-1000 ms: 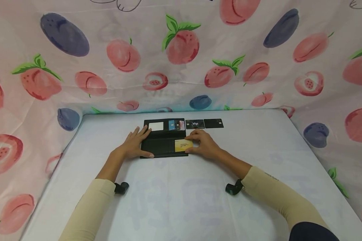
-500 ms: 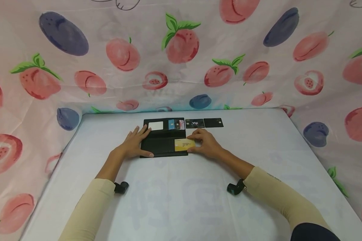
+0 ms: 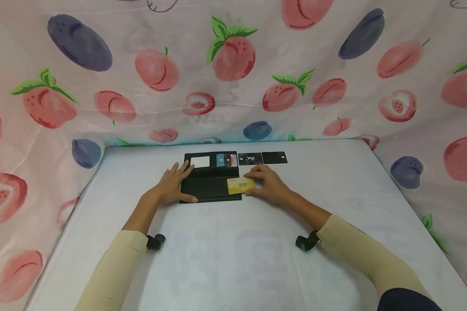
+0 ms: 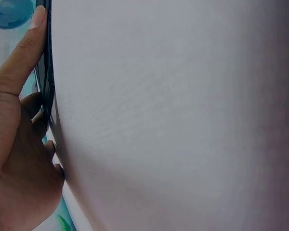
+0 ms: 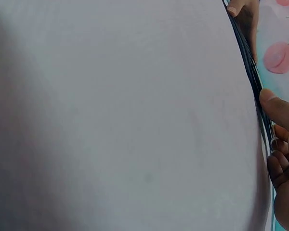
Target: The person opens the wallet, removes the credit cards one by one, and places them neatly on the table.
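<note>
An unfolded black wallet (image 3: 206, 188) lies on the white table. Its upper half holds a white panel (image 3: 200, 162) and several cards (image 3: 226, 160) in a row. My left hand (image 3: 170, 185) rests on the wallet's left edge with fingers spread; in the left wrist view the thumb (image 4: 26, 55) lies along that edge. A yellow card (image 3: 239, 185) overlaps the right part of the lower half, and my right hand (image 3: 270, 185) pinches its right end between thumb and fingers. The right wrist view shows the right thumb (image 5: 278, 107) beside the wallet's edge; the yellow card is hard to make out there.
Right of the wallet's upper half lie a black "Vip" card (image 3: 250, 159) and another black card (image 3: 274, 157), side by side. A fruit-patterned cloth (image 3: 198, 65) rises behind the table and along its sides.
The yellow card has slid to the right across the wallet's lower half, pinched in my right hand, and its left end now lies over the wallet. My left hand has stayed in place.
</note>
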### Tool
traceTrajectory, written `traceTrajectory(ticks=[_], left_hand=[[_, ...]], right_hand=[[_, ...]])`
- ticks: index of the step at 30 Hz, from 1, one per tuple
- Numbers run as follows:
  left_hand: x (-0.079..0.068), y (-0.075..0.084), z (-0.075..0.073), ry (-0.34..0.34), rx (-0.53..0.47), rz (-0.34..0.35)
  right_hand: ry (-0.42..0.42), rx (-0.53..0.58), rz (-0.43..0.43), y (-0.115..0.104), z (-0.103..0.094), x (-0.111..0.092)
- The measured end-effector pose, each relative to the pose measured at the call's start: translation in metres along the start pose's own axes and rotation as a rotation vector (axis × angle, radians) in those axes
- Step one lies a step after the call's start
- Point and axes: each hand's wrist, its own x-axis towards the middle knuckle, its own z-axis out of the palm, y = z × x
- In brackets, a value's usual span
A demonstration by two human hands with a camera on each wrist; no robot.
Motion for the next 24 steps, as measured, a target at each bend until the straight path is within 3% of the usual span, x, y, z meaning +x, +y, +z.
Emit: traceTrajectory(ticks=[9, 18, 24], left_hand=[[0.0, 0.0, 0.0, 0.003, -0.005, -0.005], [0.002, -0.001, 0.001, -0.007, 0.005, -0.005], [0.002, -0.002, 0.001, -0.01, 0.001, -0.005]], right_hand=[[-0.001, -0.029, 0.0, 0.008, -0.009, -0.002], [0.005, -0.035, 0.07, 0.012, -0.021, -0.008], [0.025, -0.057, 0.071, 0.016, -0.028, -0.01]])
